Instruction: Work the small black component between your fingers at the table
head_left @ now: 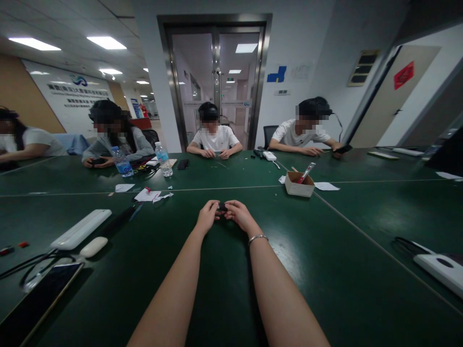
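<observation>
Starting at near left: a dark-screened phone [45, 303] lies on the green surface [224, 289], with a black cable [27, 262], a rounded white case [94, 246] and a long white device [82, 229] just beyond it. Near right, a second white device [439, 270] sits by the edge of view.

Centre: both bare forearms extend away from the wearer; a metal bracelet [258, 238] rings the right wrist. The left hand [208, 215] and right hand [238, 215] meet over the surface, fingertips pinching a small dark object [222, 206] from opposite sides. Fingers cover much of it; its exact shape and any parts cannot be told.

Step in hand (judged): close two-handed handling of this object. Next move, as judged, calls for a steady pinch on one side and fine fingertip control on the other.

Farther: paper scraps [147, 194] left of the hands; a small open box [299, 190] to the right, a red-and-white item [306, 172] leaning inside. Beyond, two plastic bottles [164, 161] stand at left, a dark phone [183, 164] lying right of them.

Far side: four co-workers [215, 137] sit wearing dark headgear. Glass doors [231, 82] stand behind the middle one.
</observation>
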Action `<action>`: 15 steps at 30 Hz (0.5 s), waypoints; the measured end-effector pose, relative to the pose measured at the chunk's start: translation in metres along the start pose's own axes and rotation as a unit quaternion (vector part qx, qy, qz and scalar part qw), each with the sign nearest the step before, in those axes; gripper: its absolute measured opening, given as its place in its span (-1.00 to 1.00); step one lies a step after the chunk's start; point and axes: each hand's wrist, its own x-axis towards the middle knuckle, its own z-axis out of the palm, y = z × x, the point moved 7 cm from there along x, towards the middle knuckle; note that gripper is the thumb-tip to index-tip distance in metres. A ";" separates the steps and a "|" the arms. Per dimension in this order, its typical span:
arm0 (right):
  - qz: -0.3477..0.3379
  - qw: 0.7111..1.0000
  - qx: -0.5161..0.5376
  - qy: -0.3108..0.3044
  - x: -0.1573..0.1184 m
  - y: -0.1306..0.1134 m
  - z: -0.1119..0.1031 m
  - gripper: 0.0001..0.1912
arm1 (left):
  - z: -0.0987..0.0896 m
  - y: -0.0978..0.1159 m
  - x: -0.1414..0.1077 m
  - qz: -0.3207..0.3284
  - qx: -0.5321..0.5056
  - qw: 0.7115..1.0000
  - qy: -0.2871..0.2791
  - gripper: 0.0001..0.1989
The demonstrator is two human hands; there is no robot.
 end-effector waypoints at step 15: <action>-0.010 1.000 -0.006 -0.003 -0.004 -0.003 0.000 -0.74 | -0.011 0.005 -0.003 0.016 -0.019 0.999 -0.025 -0.74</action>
